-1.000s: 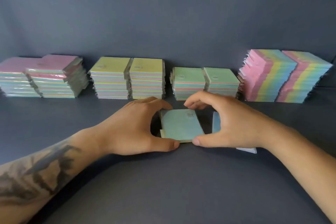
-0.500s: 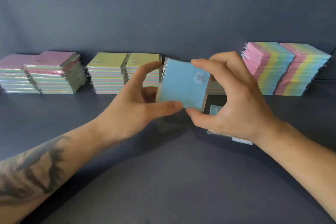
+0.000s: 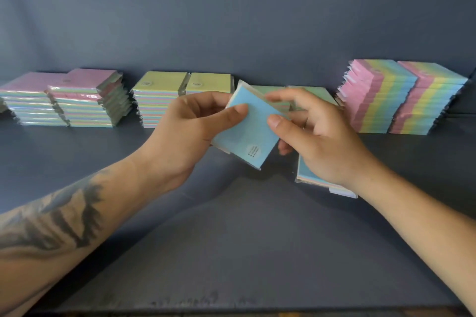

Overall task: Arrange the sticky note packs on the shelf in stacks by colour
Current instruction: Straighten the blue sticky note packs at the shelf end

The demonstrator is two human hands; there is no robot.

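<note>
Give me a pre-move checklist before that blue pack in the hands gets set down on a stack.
1. Grip on the blue pack: left hand and right hand both pinch it, thumbs on its face. Ok.
2. Pack level: it is tilted, a corner pointing down. Not ok.
3. Blue stack to receive it: another blue pack lies on the shelf under the right hand. Ok.
4. That pack fully visible: the right hand hides much of it. Cannot tell.
5. Back-row stacks out of the way: pink-topped stacks, yellow-topped stacks and rainbow-sided stacks stand behind. Ok.
</note>
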